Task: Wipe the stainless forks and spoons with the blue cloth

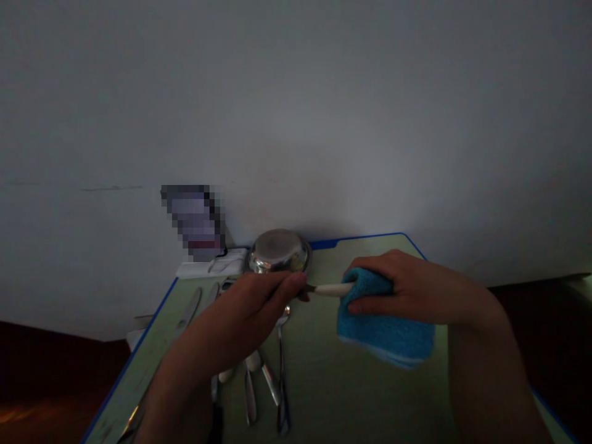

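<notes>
Left hand (245, 320) sits closest to camera, just in front of the bowl (279, 251), fingers pinched on one end of a utensil (329, 288). Can't tell what type of utensil: only a short pale stretch shows, with a darker bit at the left fingertips.

Utensil lies level, in front of the bowl and slightly right of it, bridging the two hands. Right hand (416, 287) is right of the bowl, clenched on a blue cloth (388, 336) bunched over the utensil's other end. That end is hidden inside the cloth. Rest of the cloth hangs below the hand, over the table (324, 382).

Bowl is steel, at the table's far edge against the wall. Spoons (281, 364) lie in front of the bowl, partly under the left hand. Knife (189, 310) lies front-left of the bowl. White flat item (217, 266) is just left of the bowl. Lighting is dim, so fine detail is poor.
</notes>
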Tool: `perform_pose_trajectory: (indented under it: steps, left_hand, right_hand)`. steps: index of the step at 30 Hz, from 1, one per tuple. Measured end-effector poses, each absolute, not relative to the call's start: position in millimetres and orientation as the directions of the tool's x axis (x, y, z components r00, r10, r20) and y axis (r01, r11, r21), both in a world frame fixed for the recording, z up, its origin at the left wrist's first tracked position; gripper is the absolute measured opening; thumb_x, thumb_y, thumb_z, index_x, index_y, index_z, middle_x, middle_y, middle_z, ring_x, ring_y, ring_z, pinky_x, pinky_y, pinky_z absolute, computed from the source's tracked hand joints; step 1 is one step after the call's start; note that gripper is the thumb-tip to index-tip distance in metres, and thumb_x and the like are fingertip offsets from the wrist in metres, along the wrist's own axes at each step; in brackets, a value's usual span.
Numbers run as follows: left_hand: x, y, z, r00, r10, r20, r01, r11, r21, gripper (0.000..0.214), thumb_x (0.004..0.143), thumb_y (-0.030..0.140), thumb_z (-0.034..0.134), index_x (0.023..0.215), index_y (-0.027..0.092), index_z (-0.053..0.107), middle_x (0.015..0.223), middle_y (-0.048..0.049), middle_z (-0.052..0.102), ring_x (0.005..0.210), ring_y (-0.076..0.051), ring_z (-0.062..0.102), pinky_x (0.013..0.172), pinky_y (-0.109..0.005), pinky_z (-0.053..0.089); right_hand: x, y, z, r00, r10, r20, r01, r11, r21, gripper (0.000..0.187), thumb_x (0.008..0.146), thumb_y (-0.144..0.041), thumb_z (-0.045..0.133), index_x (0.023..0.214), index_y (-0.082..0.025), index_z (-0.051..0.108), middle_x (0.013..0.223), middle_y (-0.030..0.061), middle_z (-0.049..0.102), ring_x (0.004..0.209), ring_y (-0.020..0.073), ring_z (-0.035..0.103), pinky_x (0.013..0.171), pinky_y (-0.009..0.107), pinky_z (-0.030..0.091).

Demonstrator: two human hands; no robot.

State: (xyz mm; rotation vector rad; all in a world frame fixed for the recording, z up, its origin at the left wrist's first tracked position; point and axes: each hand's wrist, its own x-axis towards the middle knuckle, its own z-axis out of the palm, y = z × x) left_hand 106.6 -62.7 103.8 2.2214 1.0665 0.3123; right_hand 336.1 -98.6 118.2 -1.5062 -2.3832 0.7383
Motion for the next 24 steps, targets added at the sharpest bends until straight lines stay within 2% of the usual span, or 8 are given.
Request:
perform_pose_trajectory:
  steps: [7, 11, 15, 20, 24]
  left_hand:
    - [116.3, -69.9, 113.7, 0.63, 0.776, -0.034, 0.602, -0.46, 0.653, 0.042, 0.09, 0.042, 0.033, 0.076, 0.018, 0.064, 0.062, 0.0016, 0.061, 0.055, -0.011, 0.052, 0.05, -0.021, 0.035]
    - [117.0, -68.5, 115.7, 0.607, 0.794, -0.027, 0.578, -0.418, 0.701, 0.043, 0.091, 0.042, 0.031, 0.074, 0.017, 0.062, 0.065, 0.0006, 0.06, 0.062, -0.012, 0.054, 0.054, -0.021, 0.038]
    - [118.0, -70.6, 115.9, 0.617, 0.787, 0.006, 0.516, -0.411, 0.751, 0.037, 0.09, 0.042, 0.032, 0.081, 0.017, 0.059, 0.075, -0.0007, 0.061, 0.071, -0.013, 0.055, 0.062, -0.022, 0.041]
    - [118.5, -76.1, 118.4, 0.67, 0.741, 0.039, 0.465, -0.46, 0.756, 0.031, 0.09, 0.039, 0.033, 0.083, 0.017, 0.054, 0.068, 0.002, 0.053, 0.059, -0.009, 0.046, 0.054, -0.021, 0.037]
    - [120.2, -79.3, 122.7, 0.661, 0.746, 0.075, 0.512, -0.522, 0.682, 0.029, 0.091, 0.035, 0.034, 0.077, 0.016, 0.052, 0.065, 0.0022, 0.051, 0.059, -0.01, 0.046, 0.052, -0.021, 0.035]
  right_hand:
    - [326.4, -99.5, 122.4, -0.504, 0.862, 0.048, 0.723, 0.452, -0.522, 0.028, 0.077, -0.046, 0.056, 0.083, -0.019, 0.061, 0.075, -0.0001, 0.064, 0.067, 0.0126, 0.056, 0.059, 0.023, 0.036]
    - [325.1, -99.4, 125.0, -0.499, 0.856, 0.136, 0.684, 0.485, -0.545, 0.024, 0.075, -0.041, 0.059, 0.083, -0.019, 0.062, 0.071, -0.0024, 0.063, 0.064, 0.0103, 0.055, 0.059, 0.022, 0.035]
    - [330.3, -100.3, 128.5, -0.457, 0.867, 0.198, 0.657, 0.479, -0.582, 0.025, 0.074, -0.043, 0.06, 0.082, -0.019, 0.063, 0.07, -0.0035, 0.063, 0.06, 0.0085, 0.054, 0.056, 0.02, 0.036]
    - [337.4, -104.2, 131.9, -0.34, 0.914, 0.222, 0.643, 0.398, -0.654, 0.037, 0.067, -0.051, 0.063, 0.086, -0.02, 0.063, 0.073, -0.0025, 0.064, 0.064, 0.0111, 0.056, 0.057, 0.022, 0.04]
    - [333.7, -106.0, 133.5, -0.365, 0.912, 0.185, 0.685, 0.398, -0.61, 0.035, 0.068, -0.051, 0.063, 0.083, -0.02, 0.063, 0.071, -0.0024, 0.064, 0.063, 0.0112, 0.056, 0.057, 0.022, 0.038]
